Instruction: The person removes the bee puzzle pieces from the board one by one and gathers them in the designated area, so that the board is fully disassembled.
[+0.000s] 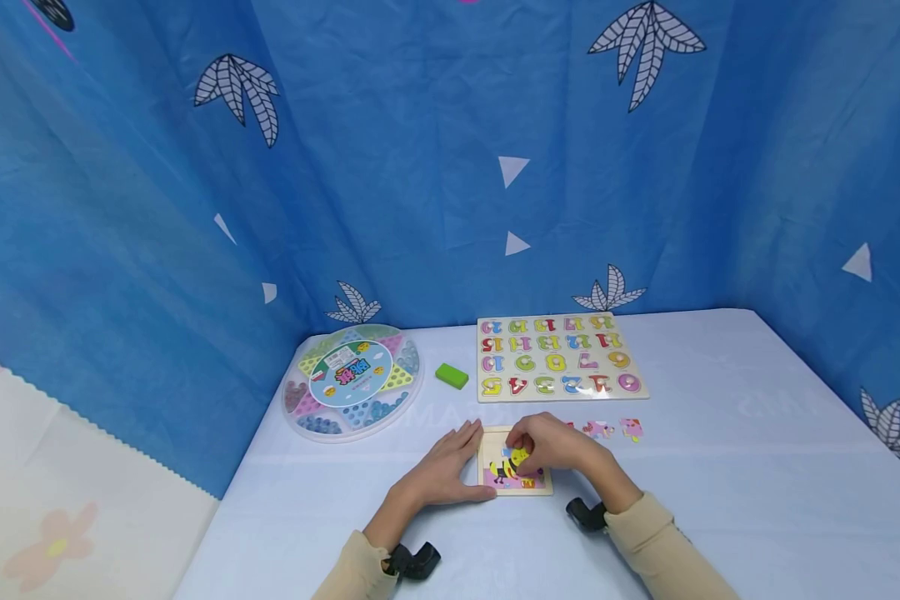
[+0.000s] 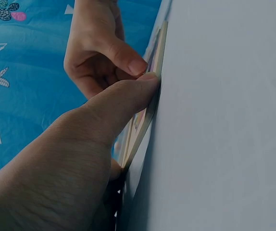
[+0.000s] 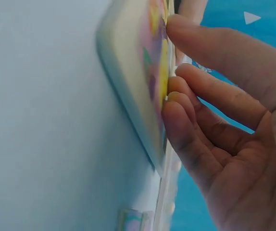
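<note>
1. While lying well in from the left and far edges of the white-covered desk (image 1: 720, 500), found between both hands: the bee puzzle (image 1: 521, 492), a small framed board, nearer than the number board (image 1: 562, 358) by the far edge.
2. Along the puzzle's left edge and around its near-left corner, bracing with the left hand (image 1: 438, 477): fingers straight and close together, thumb spread away toward the near edge.
3. Over the picture face, reaching down with the right hand (image 1: 558, 443): fingers bent, tips at the face. Cannot tell whether pinching a piece or merely pressing.
4. Probably light and stiff, apt to skid on the cloth if pushed sideways; best steadied by the frame.
5. Just right of the puzzle, also on the desk, loose pieces (image 1: 598, 429): seemingly thin, rigid, slightly slippery when flat. Best pinched by opposite edges, sparing any narrow knobs.
6. If lifting the whole puzzle, grasp opposite frame edges and hold level, to avoid spilling seated pieces.
</note>
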`<action>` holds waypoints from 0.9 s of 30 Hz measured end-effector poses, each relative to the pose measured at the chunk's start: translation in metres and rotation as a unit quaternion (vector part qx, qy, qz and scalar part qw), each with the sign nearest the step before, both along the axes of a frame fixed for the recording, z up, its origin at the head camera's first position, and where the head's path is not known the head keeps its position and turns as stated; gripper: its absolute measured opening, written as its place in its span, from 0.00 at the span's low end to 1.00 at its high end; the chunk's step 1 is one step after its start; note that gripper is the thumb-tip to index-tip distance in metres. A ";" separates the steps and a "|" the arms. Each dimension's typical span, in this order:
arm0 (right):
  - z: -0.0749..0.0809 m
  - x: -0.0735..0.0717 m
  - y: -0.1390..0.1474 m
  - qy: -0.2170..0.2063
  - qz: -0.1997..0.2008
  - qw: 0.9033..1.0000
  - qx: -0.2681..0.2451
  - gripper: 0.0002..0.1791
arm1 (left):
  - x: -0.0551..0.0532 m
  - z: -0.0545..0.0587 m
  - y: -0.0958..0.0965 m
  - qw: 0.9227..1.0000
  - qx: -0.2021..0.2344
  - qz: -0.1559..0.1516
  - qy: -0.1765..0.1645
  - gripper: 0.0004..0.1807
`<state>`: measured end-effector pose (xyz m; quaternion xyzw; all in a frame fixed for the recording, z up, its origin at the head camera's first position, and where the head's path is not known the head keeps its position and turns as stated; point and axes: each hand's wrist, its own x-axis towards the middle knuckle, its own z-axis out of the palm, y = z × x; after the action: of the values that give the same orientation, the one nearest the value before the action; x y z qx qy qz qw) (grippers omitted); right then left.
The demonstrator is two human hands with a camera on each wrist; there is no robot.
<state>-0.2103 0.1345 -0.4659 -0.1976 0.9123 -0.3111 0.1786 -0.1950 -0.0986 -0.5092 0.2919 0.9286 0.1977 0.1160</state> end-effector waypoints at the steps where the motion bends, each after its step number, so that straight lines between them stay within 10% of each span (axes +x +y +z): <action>1: -0.001 0.000 -0.001 0.000 -0.002 1.000 0.001 0.16 | 0.000 0.000 0.000 1.000 0.000 0.000 0.000 0.57; 27: -0.003 0.001 -0.005 0.030 0.001 1.000 0.000 0.24 | -0.001 0.001 0.000 1.000 -0.004 -0.001 -0.005 0.56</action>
<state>-0.2095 0.1297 -0.4687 -0.2077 0.9171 -0.3047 0.1516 -0.1961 -0.0985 -0.5083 0.2912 0.9285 0.1950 0.1224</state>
